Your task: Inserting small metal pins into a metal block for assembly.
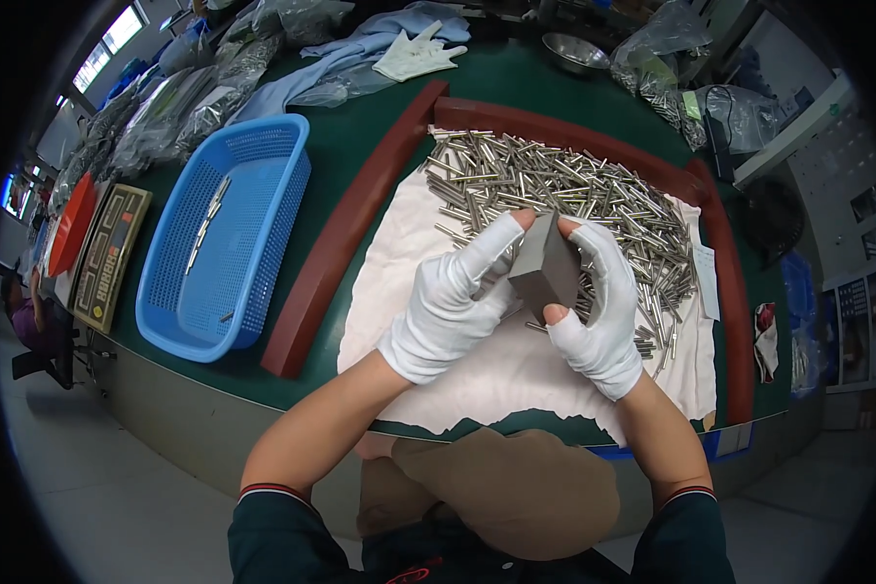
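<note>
Between my two hands is a dark grey rectangular block (547, 268), held tilted above a white cloth (399, 282). My left hand (457, 297), in a white glove with bare fingertips showing, grips the block's left side with the thumb near its top. On the other side my right hand (599, 302), gloved the same way, closes on the block with bare fingertips at its upper and lower edges. Just beyond the hands lies a wide heap of short shiny metal pins (555, 185), spread over the cloth. Some pins are hidden behind the block and the hands.
Dark red wooden bars (360, 224) frame the cloth on the left, back and right. A blue plastic basket (170, 311) with a few pins stands left. Farther back are a white glove (420, 54), a metal bowl (576, 52) and bagged parts (214, 92).
</note>
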